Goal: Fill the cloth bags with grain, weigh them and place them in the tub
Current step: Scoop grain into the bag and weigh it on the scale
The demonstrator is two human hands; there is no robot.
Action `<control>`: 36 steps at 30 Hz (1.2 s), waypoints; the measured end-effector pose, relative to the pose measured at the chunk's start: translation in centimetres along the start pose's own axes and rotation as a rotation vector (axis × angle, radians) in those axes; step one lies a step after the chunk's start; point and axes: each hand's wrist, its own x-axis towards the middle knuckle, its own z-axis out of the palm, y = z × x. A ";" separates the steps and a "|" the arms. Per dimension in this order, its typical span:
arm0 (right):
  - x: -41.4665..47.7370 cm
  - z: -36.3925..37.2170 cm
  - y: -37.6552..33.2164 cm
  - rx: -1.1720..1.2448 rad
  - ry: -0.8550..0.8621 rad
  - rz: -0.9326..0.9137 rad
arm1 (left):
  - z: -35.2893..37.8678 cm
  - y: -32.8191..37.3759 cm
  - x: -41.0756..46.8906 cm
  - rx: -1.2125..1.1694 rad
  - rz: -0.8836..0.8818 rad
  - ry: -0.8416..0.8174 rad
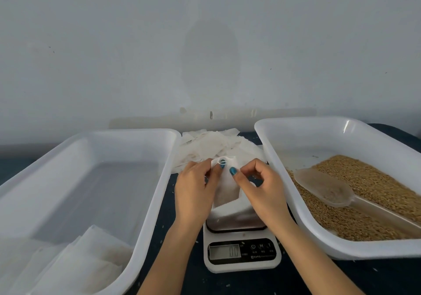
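Observation:
A small white cloth bag (225,185) with a drawstring hangs in the middle, above the digital scale (241,256). My left hand (196,187) pinches the bag's top left edge. My right hand (259,185) pinches its top right side. Another white bag (232,212) lies on the scale's platform. The white tub on the left (145,203) holds several filled bags (75,262) at its near end. On the right, a white tub (296,203) holds brown grain (376,180) with a translucent scoop (328,187) lying on it.
A pile of empty white cloth bags (211,146) lies at the back between the two tubs, close to the wall. Loose grains are scattered on the dark tabletop (186,260) around the scale.

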 end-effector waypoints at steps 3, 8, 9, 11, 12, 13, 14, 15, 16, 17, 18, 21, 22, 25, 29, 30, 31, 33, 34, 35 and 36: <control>0.0 -0.4 0.7 -0.031 -0.029 0.040 | 0.2 -0.2 0.0 -0.007 -0.020 -0.056; -0.3 -0.6 1.9 -0.171 -0.127 0.086 | 0.7 -0.7 -0.4 0.013 -0.016 -0.152; -0.3 -0.6 2.0 -0.190 -0.121 0.087 | 0.7 -0.9 -0.4 -0.014 -0.025 -0.148; -0.3 -0.6 2.0 -0.172 -0.110 0.068 | 0.7 -1.1 -0.4 -0.118 -0.093 -0.130; -0.3 -0.6 2.0 -0.141 -0.106 0.064 | 0.7 -1.2 -0.4 -0.172 -0.142 -0.119; -0.3 -0.6 2.1 -0.104 -0.097 0.068 | 0.8 -1.3 -0.3 -0.213 -0.197 -0.110; -0.3 -0.6 2.2 -0.068 -0.085 0.081 | 0.8 -1.5 -0.3 -0.244 -0.256 -0.099; -0.3 -0.7 2.3 -0.036 -0.072 0.102 | 0.9 -1.6 -0.2 -0.271 -0.307 -0.089; -0.3 -0.8 2.4 -0.007 -0.060 0.133 | 0.9 -1.7 -0.2 -0.292 -0.342 -0.081; -0.3 -0.8 2.5 0.020 -0.050 0.169 | 1.0 -1.8 -0.2 -0.309 -0.362 -0.077; -0.3 -0.9 2.7 0.037 -0.044 0.199 | 1.1 -1.9 -0.1 -0.321 -0.373 -0.079; -0.1 -1.1 3.2 0.025 -0.033 0.233 | 1.2 -2.2 -0.1 -0.348 -0.395 -0.095; -0.1 -1.1 3.3 0.028 -0.034 0.239 | 1.3 -2.4 -0.1 -0.352 -0.407 -0.097; -0.1 -0.9 3.3 0.052 -0.038 0.256 | 1.5 -2.8 -0.1 -0.364 -0.417 -0.098; -0.1 -0.9 3.2 0.041 -0.032 0.230 | 1.6 -2.8 -0.1 -0.369 -0.435 -0.080; -0.1 -0.9 3.2 0.038 -0.032 0.228 | 1.6 -2.9 -0.1 -0.369 -0.433 -0.074; -0.1 -0.9 3.2 0.039 -0.029 0.228 | 1.6 -3.0 0.0 -0.368 -0.430 -0.067; -0.1 -0.9 3.1 0.056 -0.019 0.225 | 1.5 -3.1 0.0 -0.381 -0.431 -0.048; -0.1 -0.9 3.1 0.063 -0.016 0.222 | 1.5 -3.2 0.0 -0.391 -0.432 -0.036; -0.1 -0.9 3.1 0.070 -0.013 0.222 | 1.5 -3.3 0.0 -0.397 -0.430 -0.024; -0.2 -0.9 3.0 0.073 -0.009 0.225 | 1.5 -3.4 0.1 -0.401 -0.426 -0.012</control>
